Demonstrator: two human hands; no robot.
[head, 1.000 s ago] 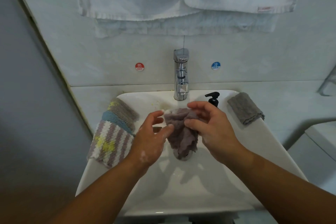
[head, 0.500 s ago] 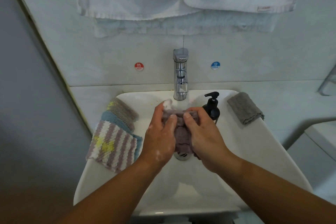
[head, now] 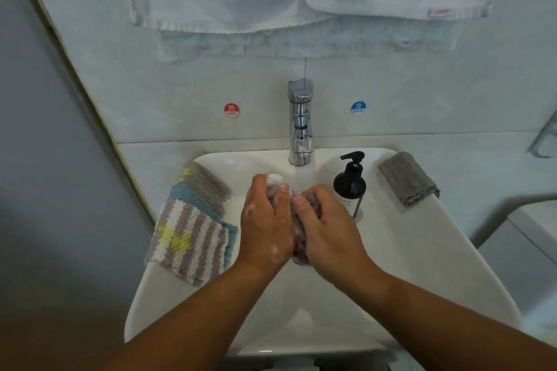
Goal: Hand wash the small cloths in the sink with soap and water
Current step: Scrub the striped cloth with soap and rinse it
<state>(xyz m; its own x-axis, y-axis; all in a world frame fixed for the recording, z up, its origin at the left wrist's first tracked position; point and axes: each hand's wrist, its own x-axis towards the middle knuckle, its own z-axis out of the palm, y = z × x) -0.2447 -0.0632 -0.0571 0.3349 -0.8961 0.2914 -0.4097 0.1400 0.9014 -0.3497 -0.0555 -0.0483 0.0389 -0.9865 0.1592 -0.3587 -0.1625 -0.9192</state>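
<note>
Left hand (head: pixel 266 226): fingers curled round mauve cloth (head: pixel 300 245); foam at fingertips.
Right hand (head: pixel 324 232): grips same cloth, knuckles against left hand.
Mauve cloth: bunched between both hands, over sink (head: pixel 407 250).
Striped cloths (head: pixel 190 238): stacked on rim, just left of left hand.
Grey cloth (head: pixel 405 179): folded, well right of right hand.
Soap bottle (head: pixel 349 187): upright, just beyond right hand.

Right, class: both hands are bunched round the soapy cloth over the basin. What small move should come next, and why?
Probably rub the gathered halves against each other: the left hand and right hand each grip the mauve cloth, and suds sit on it.
</note>
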